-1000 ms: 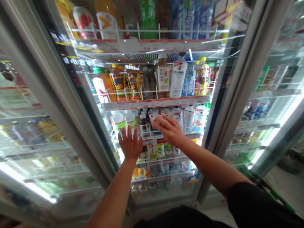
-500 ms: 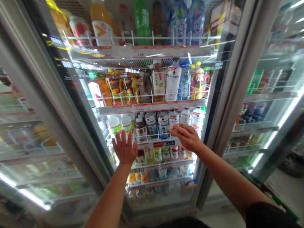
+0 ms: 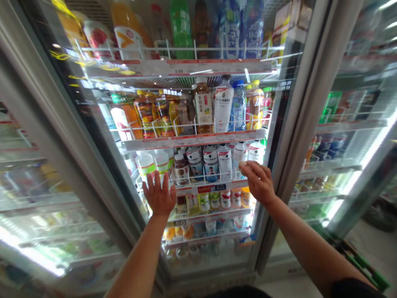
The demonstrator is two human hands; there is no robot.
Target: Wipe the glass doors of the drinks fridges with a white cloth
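My left hand (image 3: 159, 194) lies flat on the glass door (image 3: 214, 252) of a drinks fridge, fingers spread and holding nothing. My right hand (image 3: 259, 183) presses on the same glass near the door's right edge, its fingers closed over a small pale wad (image 3: 242, 164). Behind the glass, level with both hands, stands a row of white-labelled bottles (image 3: 211, 163) on a wire shelf. Below them is a shelf of small cups and jars (image 3: 217, 199).
The door's metal frame (image 3: 299, 124) runs up beside my right hand. Another glass door (image 3: 40, 186) stands at the left and another fridge (image 3: 341, 145) at the right. Higher shelves hold tea and juice bottles (image 3: 203, 107). A green-handled thing (image 3: 369, 273) lies at the lower right.
My right hand has slid rightward across the glass with the pale wad, from the middle towards the door's right edge. My left hand has stayed flat on the glass.
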